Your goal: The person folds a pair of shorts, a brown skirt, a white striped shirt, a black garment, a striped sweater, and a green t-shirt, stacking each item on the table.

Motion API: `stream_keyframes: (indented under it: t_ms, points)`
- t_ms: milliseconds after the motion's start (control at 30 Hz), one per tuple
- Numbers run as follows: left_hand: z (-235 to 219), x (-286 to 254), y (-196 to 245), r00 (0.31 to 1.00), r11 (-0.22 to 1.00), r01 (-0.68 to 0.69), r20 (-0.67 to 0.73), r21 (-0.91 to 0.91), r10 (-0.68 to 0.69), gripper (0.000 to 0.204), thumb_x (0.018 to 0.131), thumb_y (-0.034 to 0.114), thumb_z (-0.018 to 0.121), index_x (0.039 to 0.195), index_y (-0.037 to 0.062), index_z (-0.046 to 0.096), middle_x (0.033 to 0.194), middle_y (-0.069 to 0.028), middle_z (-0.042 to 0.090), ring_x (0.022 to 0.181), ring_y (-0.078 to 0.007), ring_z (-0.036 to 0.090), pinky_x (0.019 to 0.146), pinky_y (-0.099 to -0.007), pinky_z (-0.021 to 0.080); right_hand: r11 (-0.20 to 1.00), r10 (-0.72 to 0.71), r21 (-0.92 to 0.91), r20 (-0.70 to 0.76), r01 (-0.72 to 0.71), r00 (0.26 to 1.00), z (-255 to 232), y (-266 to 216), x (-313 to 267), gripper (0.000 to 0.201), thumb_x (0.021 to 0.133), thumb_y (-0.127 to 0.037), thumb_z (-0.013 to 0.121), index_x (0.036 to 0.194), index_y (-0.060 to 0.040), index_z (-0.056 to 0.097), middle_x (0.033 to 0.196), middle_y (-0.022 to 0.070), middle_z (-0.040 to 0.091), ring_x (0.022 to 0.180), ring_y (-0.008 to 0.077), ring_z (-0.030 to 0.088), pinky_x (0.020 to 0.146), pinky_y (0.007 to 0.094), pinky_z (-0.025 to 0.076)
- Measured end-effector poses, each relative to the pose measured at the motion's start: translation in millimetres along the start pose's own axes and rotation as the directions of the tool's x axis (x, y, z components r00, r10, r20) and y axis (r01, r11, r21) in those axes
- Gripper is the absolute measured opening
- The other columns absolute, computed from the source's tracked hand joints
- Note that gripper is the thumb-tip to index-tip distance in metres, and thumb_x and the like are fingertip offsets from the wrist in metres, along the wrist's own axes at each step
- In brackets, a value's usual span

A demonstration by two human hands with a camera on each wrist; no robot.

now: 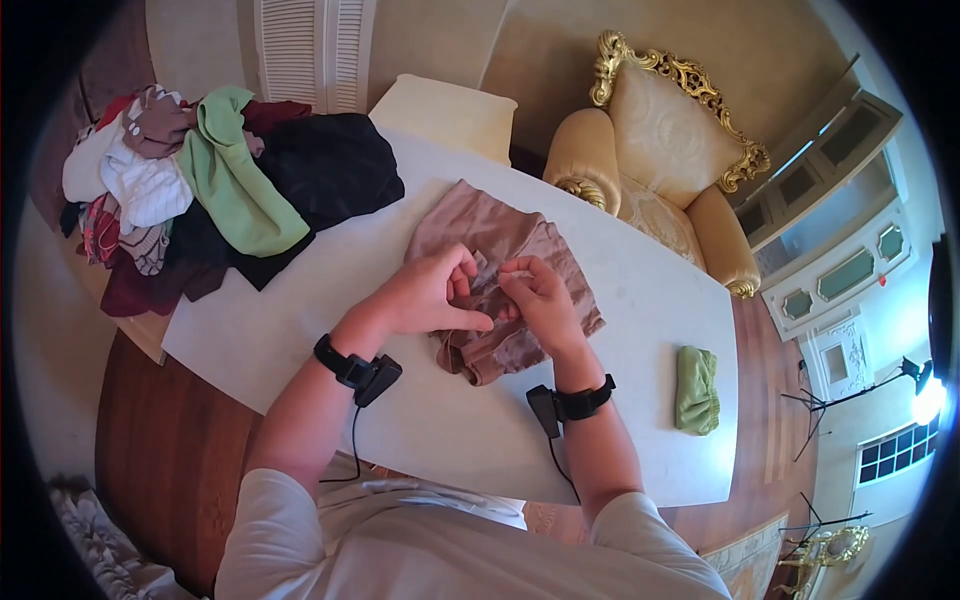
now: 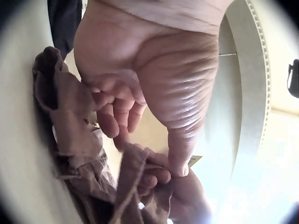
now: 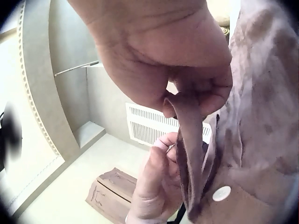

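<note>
A mauve-brown buttoned garment point(image 1: 480, 220) lies spread and creased on the white table point(image 1: 640, 300) under both hands. My right hand point(image 1: 545, 305) pinches a narrow band point(image 3: 190, 130) of its fabric between thumb and curled fingers. In the right wrist view the band hangs as a loop, and a pale button point(image 3: 222, 193) shows on the cloth below. Just across from it my left hand point(image 1: 430, 295) hovers over the garment, thumb stretched out and fingers loosely bent. Its thumb point(image 2: 180, 149) reaches close to the right hand in the left wrist view.
At the table's left end lies a heap of clothes, with a green garment point(image 1: 235, 180) and a black one point(image 1: 340, 165). A small folded green garment point(image 1: 697, 390) lies near the right edge. A gilded armchair point(image 1: 665, 130) and a cream stool point(image 1: 440, 110) stand beyond the table.
</note>
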State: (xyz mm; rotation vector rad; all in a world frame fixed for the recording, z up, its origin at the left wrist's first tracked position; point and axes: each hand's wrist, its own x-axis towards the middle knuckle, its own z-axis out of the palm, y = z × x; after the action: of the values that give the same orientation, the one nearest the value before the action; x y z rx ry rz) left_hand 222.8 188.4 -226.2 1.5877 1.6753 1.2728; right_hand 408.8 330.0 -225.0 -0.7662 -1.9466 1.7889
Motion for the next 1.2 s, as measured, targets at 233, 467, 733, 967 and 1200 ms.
stream_keyframes:
  t_ms: [233,467,733,967,1200]
  points:
    - [-4,5,-14,0.990,0.988,0.088,0.125,-0.130,-0.071,0.026,0.092,0.010,0.081,0.110,0.0035,0.064,0.083,0.0021,0.066,0.077,-0.0076,0.060,0.071,-0.0248,0.050,0.989,-0.045,0.145,0.048,0.038,0.998,8,-12,-5,0.022,0.105,-0.017,0.064,0.121,-0.0010,0.064,0.084,0.0012,0.068,0.073,0.0088,0.063,0.067,0.0239,0.050]
    - [-13,8,-16,0.961,0.800,0.207,0.269,-0.563,-0.060,0.032,0.099,0.005,0.070,0.130,0.0019,0.061,0.096,-0.0025,0.074,0.090,-0.0066,0.068,0.078,-0.0241,0.053,0.971,-0.122,0.218,0.115,0.095,0.986,2,-17,-8,0.021,0.100,-0.010,0.071,0.118,-0.0010,0.066,0.097,0.0041,0.074,0.084,0.0102,0.068,0.082,0.0260,0.054]
    - [-21,1,-11,0.948,0.594,0.284,0.312,-0.752,-0.060,0.053,0.102,0.006,0.066,0.151,0.0071,0.047,0.114,-0.0073,0.073,0.099,-0.0136,0.071,0.086,-0.0285,0.056,0.986,-0.143,0.100,0.111,0.132,0.983,-6,-16,-7,0.024,0.097,-0.005,0.071,0.120,-0.0025,0.065,0.104,0.0048,0.073,0.091,0.0109,0.069,0.085,0.0260,0.054]
    - [-22,7,-9,0.986,0.750,0.158,0.066,-0.643,-0.152,0.040,0.098,0.008,0.072,0.136,0.0075,0.059,0.110,-0.0049,0.071,0.096,-0.0119,0.068,0.083,-0.0271,0.056,0.907,-0.040,0.419,-0.011,0.041,0.999,-14,-8,-1,0.030,0.100,-0.003,0.062,0.129,-0.0033,0.060,0.106,0.0053,0.070,0.097,0.0135,0.068,0.081,0.0279,0.056]
    - [-19,5,-20,0.964,0.977,0.192,0.204,-0.090,-0.171,0.040,0.078,0.030,0.094,0.099,0.0059,0.070,0.094,-0.0021,0.067,0.086,-0.0134,0.063,0.078,-0.0294,0.054,0.995,-0.100,0.014,-0.147,0.104,0.984,-15,29,13,0.035,0.095,-0.004,0.066,0.130,-0.0017,0.059,0.114,0.0106,0.067,0.104,0.0213,0.069,0.088,0.0345,0.058]
